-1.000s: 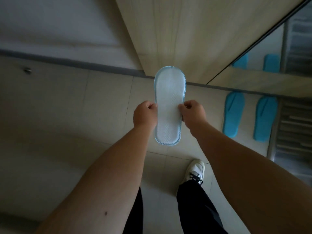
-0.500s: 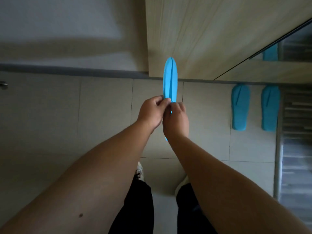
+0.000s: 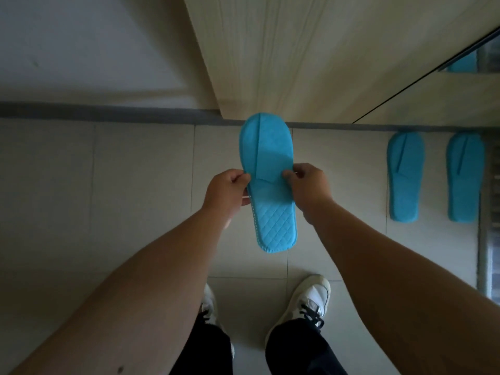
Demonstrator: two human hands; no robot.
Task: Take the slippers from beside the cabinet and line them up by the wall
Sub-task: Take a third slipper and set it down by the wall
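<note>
Blue slipper [image 3: 266, 182] — unlabelled — pinched at both edges by left hand [image 3: 228, 192] and right hand [image 3: 308, 185].

We look down on a floor of large pale tiles [image 3: 140, 185] in dim light, with a grey skirting strip [image 3: 94, 110] running along the foot of a plain white wall [image 3: 81, 44]. A tall cabinet of light wood grain [image 3: 311, 50] meets the skirting, and a dark seam [image 3: 422, 77] crosses its right side.
</note>
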